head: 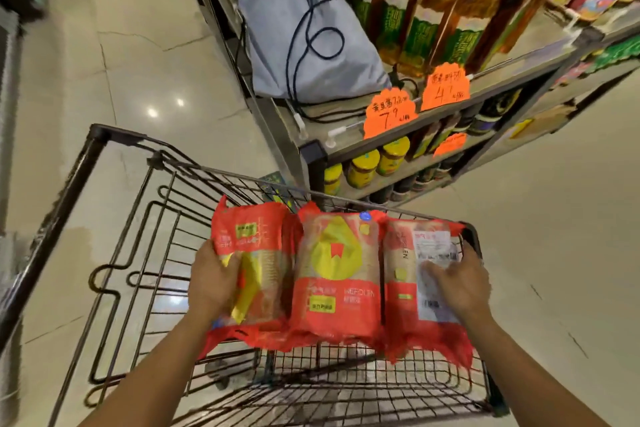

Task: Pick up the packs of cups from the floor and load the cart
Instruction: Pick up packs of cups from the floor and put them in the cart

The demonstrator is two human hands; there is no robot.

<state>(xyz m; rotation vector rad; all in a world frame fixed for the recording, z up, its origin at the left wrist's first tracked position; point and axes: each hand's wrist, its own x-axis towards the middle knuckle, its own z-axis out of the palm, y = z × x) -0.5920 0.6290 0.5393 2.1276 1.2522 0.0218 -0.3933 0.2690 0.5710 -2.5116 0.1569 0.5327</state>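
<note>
Three red and yellow packs of cups lie side by side over the black wire cart (104, 218): a left pack (263, 253), a middle pack (336, 274) and a right pack (412, 274) with a white label. My left hand (213, 279) grips the outer side of the left pack. My right hand (459, 282) presses on the right pack, fingers over its label. Both hands squeeze the row together above the cart's right half, close to its far rim.
A metal shelf unit (346, 135) with bottles, yellow-lidded jars and orange price tags stands right beyond the cart's far right corner. A grey drawstring bag (298, 28) rests on its shelf. Glossy beige tile floor (138, 55) spreads to the left and right.
</note>
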